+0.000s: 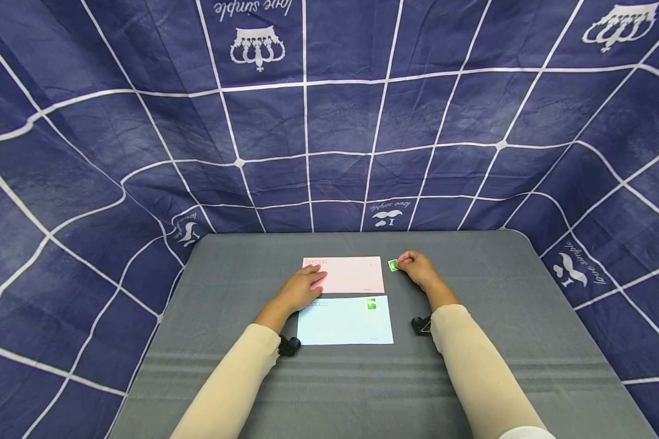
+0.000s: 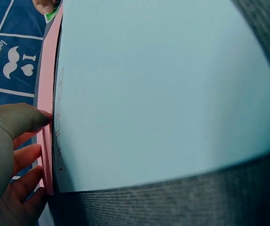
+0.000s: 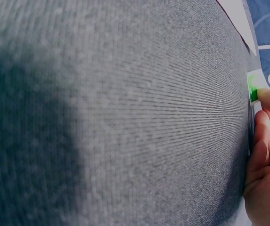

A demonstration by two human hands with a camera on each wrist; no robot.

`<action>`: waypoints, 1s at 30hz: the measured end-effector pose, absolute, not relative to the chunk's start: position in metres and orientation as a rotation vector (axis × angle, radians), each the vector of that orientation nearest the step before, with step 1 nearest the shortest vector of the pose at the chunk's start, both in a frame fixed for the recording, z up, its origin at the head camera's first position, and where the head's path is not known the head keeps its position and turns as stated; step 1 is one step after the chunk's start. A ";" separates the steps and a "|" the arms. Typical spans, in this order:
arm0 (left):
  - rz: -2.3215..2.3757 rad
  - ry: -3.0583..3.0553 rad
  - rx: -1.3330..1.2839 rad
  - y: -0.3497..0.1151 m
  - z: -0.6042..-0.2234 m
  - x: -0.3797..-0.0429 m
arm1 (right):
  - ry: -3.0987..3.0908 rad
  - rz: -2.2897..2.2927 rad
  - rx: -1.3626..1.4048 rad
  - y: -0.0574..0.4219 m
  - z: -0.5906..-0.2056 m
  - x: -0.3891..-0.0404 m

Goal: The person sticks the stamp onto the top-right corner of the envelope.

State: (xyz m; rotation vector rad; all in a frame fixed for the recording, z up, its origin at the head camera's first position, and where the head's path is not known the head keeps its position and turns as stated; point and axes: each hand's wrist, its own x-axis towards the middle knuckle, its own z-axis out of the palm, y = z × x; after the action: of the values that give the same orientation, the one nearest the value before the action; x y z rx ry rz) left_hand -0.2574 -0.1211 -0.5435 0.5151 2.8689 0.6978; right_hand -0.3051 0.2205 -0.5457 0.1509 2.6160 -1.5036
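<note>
A pink envelope (image 1: 357, 275) lies flat on the table in the head view. My left hand (image 1: 303, 286) rests on its left end, fingers spread loosely. In the left wrist view the thumb and fingertips of the left hand (image 2: 12, 150) touch the pink envelope's edge (image 2: 46, 84). My right hand (image 1: 417, 268) pinches a small green stamp with a white border (image 1: 392, 265), just off the pink envelope's right edge. The right wrist view shows the thumb over part of the stamp (image 3: 253, 87).
Nearer me lies a light blue envelope (image 1: 343, 323) with a green stamp (image 1: 371, 303) at its upper right. The grey cloth-covered table (image 1: 225, 366) is bordered at the back and sides by a blue curtain (image 1: 340, 122) with white lines.
</note>
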 end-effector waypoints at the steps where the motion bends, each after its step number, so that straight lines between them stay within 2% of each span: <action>1: 0.700 2.869 0.515 -0.121 -0.543 -0.257 | 2.616 -1.505 0.150 0.220 -0.546 -0.305; 30: 0.683 2.852 0.528 -0.121 -0.540 -0.258 | 2.547 -1.710 0.292 0.217 -0.546 -0.311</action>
State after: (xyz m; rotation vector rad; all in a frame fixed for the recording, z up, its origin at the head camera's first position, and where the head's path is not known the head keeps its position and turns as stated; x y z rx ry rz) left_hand -0.2583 -0.1206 -0.5404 0.5277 2.8524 0.6834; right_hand -0.3112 0.2171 -0.5455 0.2918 2.5468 -1.7095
